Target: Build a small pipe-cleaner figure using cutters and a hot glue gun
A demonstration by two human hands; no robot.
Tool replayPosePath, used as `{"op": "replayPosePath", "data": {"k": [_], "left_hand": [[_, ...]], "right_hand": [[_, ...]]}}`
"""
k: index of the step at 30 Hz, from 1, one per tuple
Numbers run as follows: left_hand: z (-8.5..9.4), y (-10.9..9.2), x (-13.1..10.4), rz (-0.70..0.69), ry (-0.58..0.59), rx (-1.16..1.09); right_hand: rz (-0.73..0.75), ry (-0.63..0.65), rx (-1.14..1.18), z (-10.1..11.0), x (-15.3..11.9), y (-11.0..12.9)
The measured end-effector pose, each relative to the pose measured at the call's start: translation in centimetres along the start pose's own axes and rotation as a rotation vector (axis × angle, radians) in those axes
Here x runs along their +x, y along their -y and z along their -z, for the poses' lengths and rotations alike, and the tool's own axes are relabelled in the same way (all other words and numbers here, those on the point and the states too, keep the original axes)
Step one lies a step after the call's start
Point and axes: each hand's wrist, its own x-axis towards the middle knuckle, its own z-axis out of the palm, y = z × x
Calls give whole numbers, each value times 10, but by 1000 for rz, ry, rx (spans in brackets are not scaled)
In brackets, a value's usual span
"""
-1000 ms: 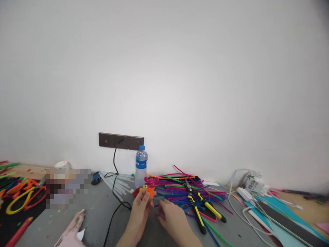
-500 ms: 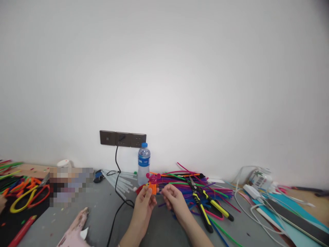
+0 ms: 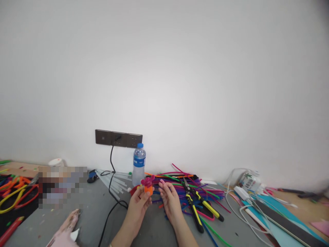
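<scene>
Gripping an orange-and-pink figure (image 3: 148, 186) in left hand (image 3: 137, 205), pinching a pink piece (image 3: 162, 181) in right hand (image 3: 171, 201), with pliers (image 3: 189, 194) at its right

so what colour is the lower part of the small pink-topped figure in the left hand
Its lower part is orange, clearest in the head view.

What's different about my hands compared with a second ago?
Your right hand has come up level with the orange-and-pink figure and now appears to pinch a small pink piece. Your left hand still holds the figure; the pliers and bottle stayed put.
</scene>
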Motion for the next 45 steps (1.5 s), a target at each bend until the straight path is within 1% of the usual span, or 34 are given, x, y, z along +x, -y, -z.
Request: {"op": "replayPosePath", "data": {"k": [3, 5, 11, 17, 20, 24, 28, 31, 35, 37, 45], "left_hand": [[-1, -4, -3, -10, 1, 7], [0, -6, -4, -11, -4, 10], [3, -2, 1, -21, -10, 51], [4, 2, 3, -57, -37, 56], [5, 3, 2, -53, -27, 78], [2, 4, 1, -55, -6, 76], [-1, 4, -1, -49, 11, 62], [-1, 5, -1, -45, -3, 107], [1, 5, -1, -52, -43, 202], [1, 4, -1, -60, -43, 226], [2, 5, -2, -82, -49, 262]], "right_hand": [[-43, 33, 1, 4, 4, 5], [-62, 61, -8, 3, 3, 8], [-94, 155, -48, -8, -4, 10], [-63, 228, -58, -19, -16, 6], [-36, 231, -131, -23, -21, 5], [66, 219, -226, -24, -24, 0], [31, 219, -181, -24, -26, -2], [15, 207, -161, -25, -28, 1], [57, 151, -177, -26, -28, 4], [89, 134, -188, -26, -28, 5], [130, 159, -275, -24, -26, 5]]}}
